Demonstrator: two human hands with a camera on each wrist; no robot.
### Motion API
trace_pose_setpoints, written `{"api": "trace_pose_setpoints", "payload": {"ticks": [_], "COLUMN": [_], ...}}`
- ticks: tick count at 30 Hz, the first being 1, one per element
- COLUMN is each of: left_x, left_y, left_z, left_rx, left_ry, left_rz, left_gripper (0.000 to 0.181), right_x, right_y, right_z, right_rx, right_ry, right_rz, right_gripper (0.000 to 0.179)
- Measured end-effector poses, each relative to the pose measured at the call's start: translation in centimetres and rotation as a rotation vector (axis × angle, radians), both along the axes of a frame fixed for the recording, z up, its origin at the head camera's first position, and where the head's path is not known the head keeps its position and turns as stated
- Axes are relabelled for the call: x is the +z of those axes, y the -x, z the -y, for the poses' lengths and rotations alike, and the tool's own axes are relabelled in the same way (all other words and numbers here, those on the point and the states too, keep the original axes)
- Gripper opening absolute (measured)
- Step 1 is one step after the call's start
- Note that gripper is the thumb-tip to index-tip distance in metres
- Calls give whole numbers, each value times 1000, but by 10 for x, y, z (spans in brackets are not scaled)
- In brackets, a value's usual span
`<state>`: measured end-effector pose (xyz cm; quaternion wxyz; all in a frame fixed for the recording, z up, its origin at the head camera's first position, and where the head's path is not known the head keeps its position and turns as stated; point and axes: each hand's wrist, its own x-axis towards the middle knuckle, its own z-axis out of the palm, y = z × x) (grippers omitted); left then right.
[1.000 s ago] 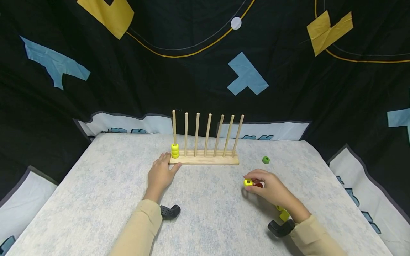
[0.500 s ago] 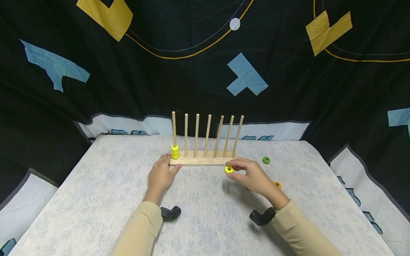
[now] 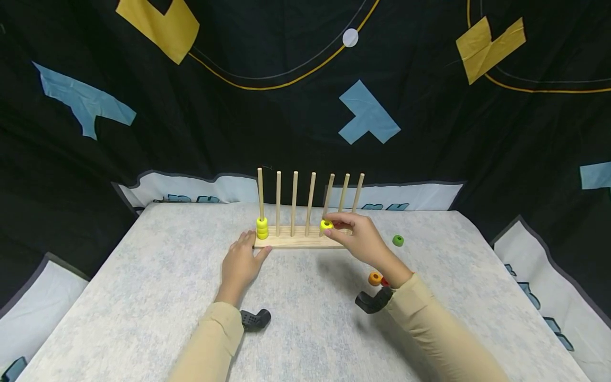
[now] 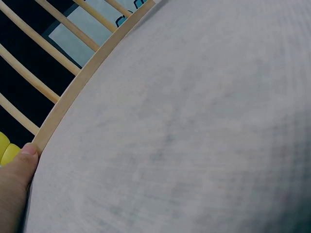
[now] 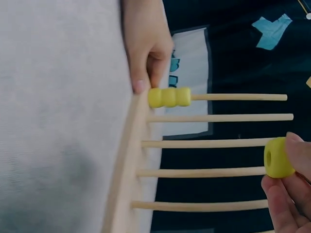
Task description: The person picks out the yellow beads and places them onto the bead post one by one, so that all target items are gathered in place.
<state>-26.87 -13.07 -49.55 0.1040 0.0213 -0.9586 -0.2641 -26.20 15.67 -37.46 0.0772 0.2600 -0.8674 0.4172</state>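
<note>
A wooden peg rack (image 3: 299, 242) stands at the far side of the table, with several upright pegs in a row. Stacked yellow beads (image 3: 262, 228) sit low on its leftmost peg. My left hand (image 3: 240, 264) grips the left end of the base, thumb along the front edge; the left wrist view shows that thumb (image 4: 25, 158) against the wood. Between thumb and fingertips, my right hand (image 3: 360, 237) pinches a yellow bead (image 5: 277, 158) with its hole showing. In the head view this bead overlaps the pegs right of the middle; the right wrist view has it near the peg tops.
An orange bead (image 3: 375, 278) and a red bead (image 3: 385, 283), partly hidden by the right wrist, lie on the table (image 3: 296, 318). Farther back on the right is a green bead (image 3: 398, 240). A black curtain (image 3: 267, 127) hangs behind the table.
My right hand has carried the yellow bead left and up from the loose beads to the peg rack. The orange bead has come into sight. My left hand stays at the rack's end.
</note>
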Motion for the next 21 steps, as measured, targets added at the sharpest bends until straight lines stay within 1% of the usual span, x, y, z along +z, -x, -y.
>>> {"api": "trace_pose_setpoints", "payload": {"ticks": [5,13,16,21], "left_x": [0,0,0,-1], "left_y": [0,0,0,0], "left_z": [0,0,0,0], "left_rx": [-4,0,-2,-5], "left_ry": [2,-5,-7,-7], "left_rz": [2,-2,-3,-2], "left_gripper": [74,74,74,74], "right_x": [17,46,56,68], "right_y": [13,31,37,47], "right_z": [10,23,27,34], "right_rx": [-42,-32,-34,-45], "right_ry": [9,70,98,107], "right_rz": [-32,-97,-99,-107], "right_gripper": [35,36,36,36]}}
